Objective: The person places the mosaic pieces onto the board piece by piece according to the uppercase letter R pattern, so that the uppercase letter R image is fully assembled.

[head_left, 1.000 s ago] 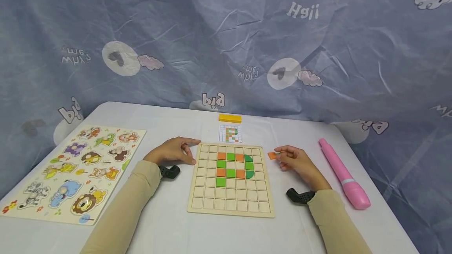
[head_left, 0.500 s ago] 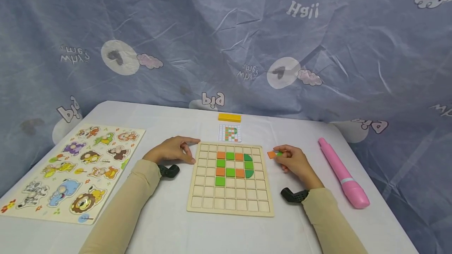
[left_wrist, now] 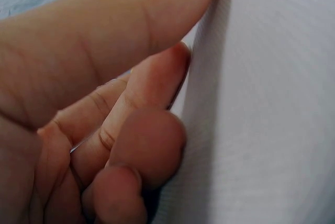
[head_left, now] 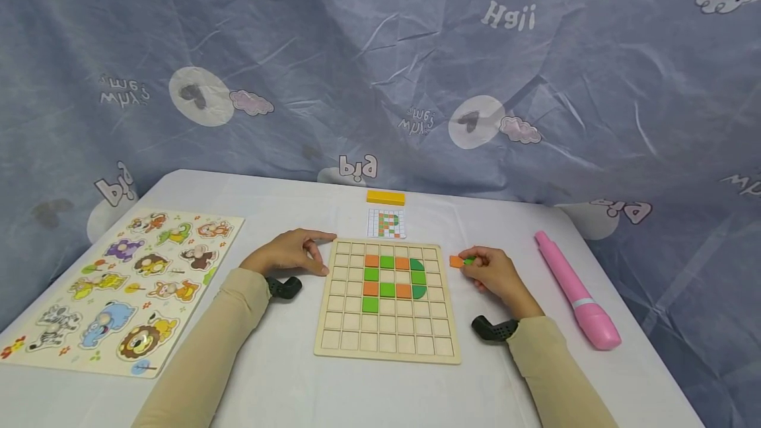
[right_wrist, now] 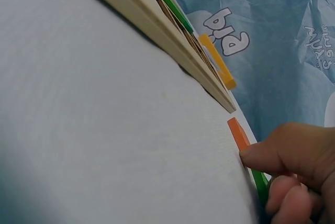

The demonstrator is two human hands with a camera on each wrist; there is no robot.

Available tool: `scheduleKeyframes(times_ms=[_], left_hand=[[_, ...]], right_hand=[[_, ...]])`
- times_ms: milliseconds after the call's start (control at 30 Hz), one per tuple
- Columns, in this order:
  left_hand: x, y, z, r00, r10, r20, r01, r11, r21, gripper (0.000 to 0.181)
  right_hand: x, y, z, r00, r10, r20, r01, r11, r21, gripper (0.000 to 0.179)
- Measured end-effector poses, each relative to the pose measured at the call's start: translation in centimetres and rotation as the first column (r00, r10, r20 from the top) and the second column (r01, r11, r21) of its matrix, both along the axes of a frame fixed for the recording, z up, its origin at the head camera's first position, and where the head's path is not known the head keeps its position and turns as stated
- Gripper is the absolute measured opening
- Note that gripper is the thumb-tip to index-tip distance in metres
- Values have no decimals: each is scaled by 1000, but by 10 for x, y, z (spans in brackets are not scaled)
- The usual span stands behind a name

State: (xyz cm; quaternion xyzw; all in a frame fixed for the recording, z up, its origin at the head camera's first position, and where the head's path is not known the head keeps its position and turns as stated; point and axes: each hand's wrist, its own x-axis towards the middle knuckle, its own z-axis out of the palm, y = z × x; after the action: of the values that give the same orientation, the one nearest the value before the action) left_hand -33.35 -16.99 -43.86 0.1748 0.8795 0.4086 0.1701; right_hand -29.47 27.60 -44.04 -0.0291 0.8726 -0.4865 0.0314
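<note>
In the head view, a wooden grid board (head_left: 386, 342) lies in the middle of the table with orange and green tiles set in its squares. My left hand (head_left: 288, 253) touches its left edge, index finger stretched to the far corner, thumb lower down. Right of the board, my right hand (head_left: 490, 273) pinches an orange square tile (head_left: 456, 261). Beside that lies a green tile (head_left: 469, 261), partly covered by the fingers. In the right wrist view, the thumb rests against the orange tile (right_wrist: 239, 135); the index fingertip is hidden.
A printed pattern card (head_left: 386, 224) and a yellow block (head_left: 386, 198) lie beyond the board. An animal puzzle board (head_left: 196, 289) is at the left. To the right lies a pink microphone-shaped object (head_left: 573, 289). A patterned cloth (head_left: 380, 84) hangs behind the table.
My right hand shifts slightly, and its fingertips come onto the orange tile; more of the green tile now shows. The left hand stays at the board's edge.
</note>
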Motion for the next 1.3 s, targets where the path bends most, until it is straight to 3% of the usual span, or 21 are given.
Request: scheduleKeyframes(times_ms=[200, 467, 800, 1300], left_hand=[[1, 0, 0, 1000, -1, 6, 1, 1000, 13, 89], [2, -1, 1, 999, -39, -29, 39, 999, 13, 89], [1, 0, -1, 1000, -21, -11, 21, 1000, 8, 88], [0, -2, 1, 1000, -20, -17, 20, 1000, -8, 89]], right_hand=[[2, -1, 0, 1000, -6, -17, 6, 1000, 4, 29], [5, 1, 5, 997, 59, -48, -63, 994, -87, 33], [7, -3, 14, 996, 80, 28, -75, 985, -157, 32], [17, -27, 36, 957, 269, 107, -243, 947, -211, 34]])
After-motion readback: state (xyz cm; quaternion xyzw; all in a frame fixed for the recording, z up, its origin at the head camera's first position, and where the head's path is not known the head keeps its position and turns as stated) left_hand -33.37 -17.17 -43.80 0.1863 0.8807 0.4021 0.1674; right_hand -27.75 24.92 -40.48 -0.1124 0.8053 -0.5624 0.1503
